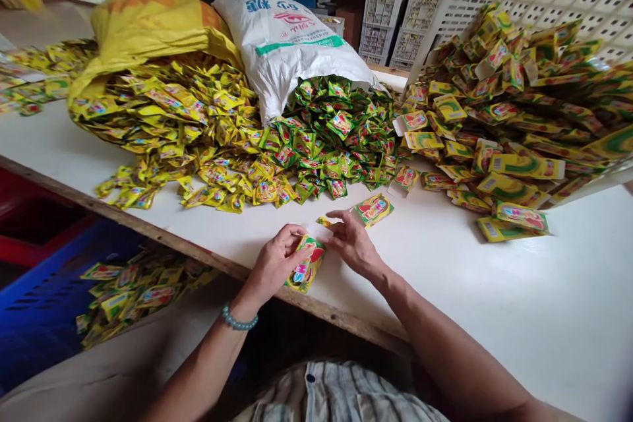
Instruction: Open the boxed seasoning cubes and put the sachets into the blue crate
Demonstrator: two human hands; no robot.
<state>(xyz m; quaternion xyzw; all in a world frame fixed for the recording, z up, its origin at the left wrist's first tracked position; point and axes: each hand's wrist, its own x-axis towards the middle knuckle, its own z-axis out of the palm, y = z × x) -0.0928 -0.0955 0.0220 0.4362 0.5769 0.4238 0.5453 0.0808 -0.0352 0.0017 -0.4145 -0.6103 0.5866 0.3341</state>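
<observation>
My left hand is closed around a small yellow and green printed box, tilted at the table's front edge. The box's white end flap stands open at the top. Close beside that end is my right hand, its fingers bent around a small yellow packet, which they partly hide. Just behind the right hand lies another box on the white table. Beyond the hands are heaps of yellow packets and green packets.
The yellow packets spill from a yellow sack, the green ones from a white sack. At right, a tipped white basket spills boxes. A blue crate with boxes stands below the table at left. White crates are stacked behind.
</observation>
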